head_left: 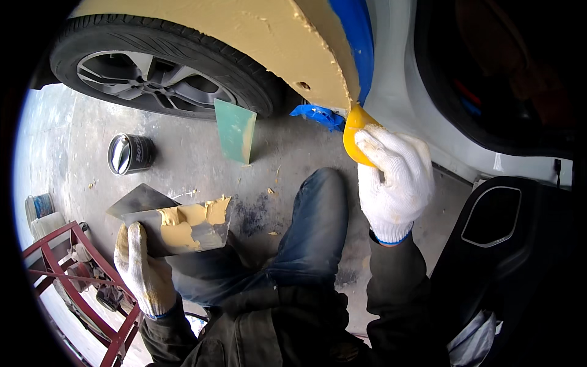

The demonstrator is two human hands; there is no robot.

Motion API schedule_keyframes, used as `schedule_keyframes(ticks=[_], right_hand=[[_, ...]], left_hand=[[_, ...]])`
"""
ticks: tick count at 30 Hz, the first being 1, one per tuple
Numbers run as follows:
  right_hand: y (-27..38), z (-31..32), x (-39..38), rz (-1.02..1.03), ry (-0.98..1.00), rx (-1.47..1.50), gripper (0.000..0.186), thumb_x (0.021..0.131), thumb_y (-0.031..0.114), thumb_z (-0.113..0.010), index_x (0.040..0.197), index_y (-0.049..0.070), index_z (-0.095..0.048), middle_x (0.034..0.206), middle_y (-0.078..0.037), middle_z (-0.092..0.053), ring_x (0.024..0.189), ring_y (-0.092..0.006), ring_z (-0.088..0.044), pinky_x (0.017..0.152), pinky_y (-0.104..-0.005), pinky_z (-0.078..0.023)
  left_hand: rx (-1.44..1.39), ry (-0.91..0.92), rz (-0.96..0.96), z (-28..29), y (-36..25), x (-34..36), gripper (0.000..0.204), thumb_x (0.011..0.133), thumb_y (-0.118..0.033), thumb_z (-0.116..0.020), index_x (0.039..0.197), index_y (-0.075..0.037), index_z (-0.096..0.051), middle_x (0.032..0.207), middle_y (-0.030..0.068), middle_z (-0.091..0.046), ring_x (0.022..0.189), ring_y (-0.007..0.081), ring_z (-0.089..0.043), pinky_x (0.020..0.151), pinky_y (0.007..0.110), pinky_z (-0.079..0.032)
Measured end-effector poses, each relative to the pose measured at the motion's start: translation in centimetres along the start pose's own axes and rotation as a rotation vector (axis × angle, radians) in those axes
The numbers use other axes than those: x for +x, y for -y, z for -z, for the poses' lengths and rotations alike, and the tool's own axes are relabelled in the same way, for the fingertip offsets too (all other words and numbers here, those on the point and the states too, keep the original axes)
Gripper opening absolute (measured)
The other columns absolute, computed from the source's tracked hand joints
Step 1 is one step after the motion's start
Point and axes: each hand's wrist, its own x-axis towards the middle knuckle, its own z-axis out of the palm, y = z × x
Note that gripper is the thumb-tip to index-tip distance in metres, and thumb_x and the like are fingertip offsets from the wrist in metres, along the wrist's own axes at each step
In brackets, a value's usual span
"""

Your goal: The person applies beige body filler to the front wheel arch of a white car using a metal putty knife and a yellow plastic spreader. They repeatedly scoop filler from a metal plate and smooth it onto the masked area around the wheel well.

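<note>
My right hand [397, 177], in a white knit glove, grips a yellow spreader [353, 139]. Its upper end meets the lower corner of a car body panel [269, 37] coated in tan filler. A small hole shows in the panel just above that corner. My left hand [143, 272], gloved too, holds a thin metal plate [215, 237] carrying patches of tan filler [179, 233]. Behind this plate a darker grey, pointed sheet [142, 199] sticks out; I cannot tell whether the two are joined.
A tyre [251, 82] sits under the panel, with a green sheet [232, 131] upright beside it. On the concrete floor stands a dark can [140, 153]. Blue masking [361, 43] edges the panel. An open car door [520, 244] is at right, a red metal frame [92, 278] at lower left.
</note>
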Motion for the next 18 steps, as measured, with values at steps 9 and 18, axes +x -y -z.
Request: schedule_keyframes(ticks=[9, 18], right_hand=[[-0.9, -1.0, -1.0, -0.025, 0.026, 0.001, 0.045, 0.064, 0.001, -0.082, 0.105, 0.014, -0.072, 0.105, -0.002, -0.07, 0.094, -0.0231, -0.064, 0.081, -0.0339, -0.056], [-0.6, 0.7, -1.0, -0.151, 0.069, -0.001, 0.032, 0.068, -0.004, -0.076, 0.096, 0.01, -0.071, 0.101, -0.005, -0.072, 0.088, -0.0253, -0.065, 0.077, -0.0351, -0.053]], left_hand=[[0.064, -0.024, 0.016, 0.4, 0.3, 0.2, 0.022, 0.097, -0.014, -0.06, 0.109, 0.005, -0.061, 0.092, 0.0061, -0.066, 0.078, 0.0073, -0.062, 0.067, 0.018, -0.051], [0.11, -0.009, -0.077, 0.3, 0.8, 0.0, 0.025, 0.099, -0.015, -0.057, 0.112, 0.007, -0.06, 0.094, 0.0082, -0.064, 0.082, 0.0081, -0.061, 0.07, 0.019, -0.05]])
